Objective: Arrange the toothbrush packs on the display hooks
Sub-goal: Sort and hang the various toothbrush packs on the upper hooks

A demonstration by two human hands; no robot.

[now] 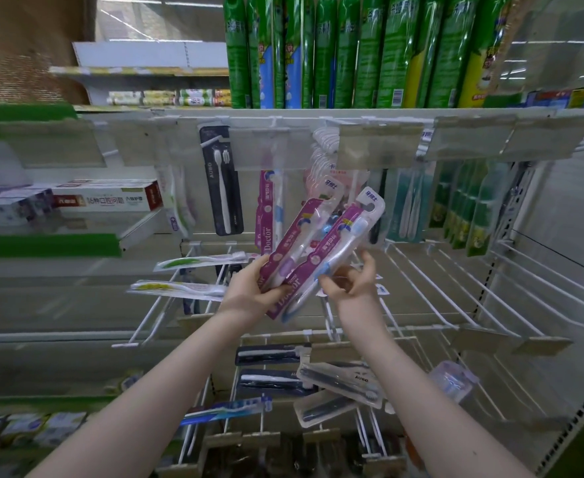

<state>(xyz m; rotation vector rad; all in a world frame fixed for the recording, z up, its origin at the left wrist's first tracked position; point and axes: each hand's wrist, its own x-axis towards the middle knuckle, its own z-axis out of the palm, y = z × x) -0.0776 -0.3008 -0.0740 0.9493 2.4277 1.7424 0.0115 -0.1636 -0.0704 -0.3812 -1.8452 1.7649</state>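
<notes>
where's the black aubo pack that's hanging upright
In the head view the black AUBO pack hangs on the top hook row, left of centre, between a clear toothbrush pack and a hanging purple pack.

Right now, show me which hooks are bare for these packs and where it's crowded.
Bare: the white hooks right of the right hand, below the green packs. Crowded: the top row behind the purple packs, and the lowest hooks, loaded with black packs.

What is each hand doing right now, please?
Left hand: grips the left purple toothbrush pack.
Right hand: pinches the right purple toothbrush pack.
</notes>
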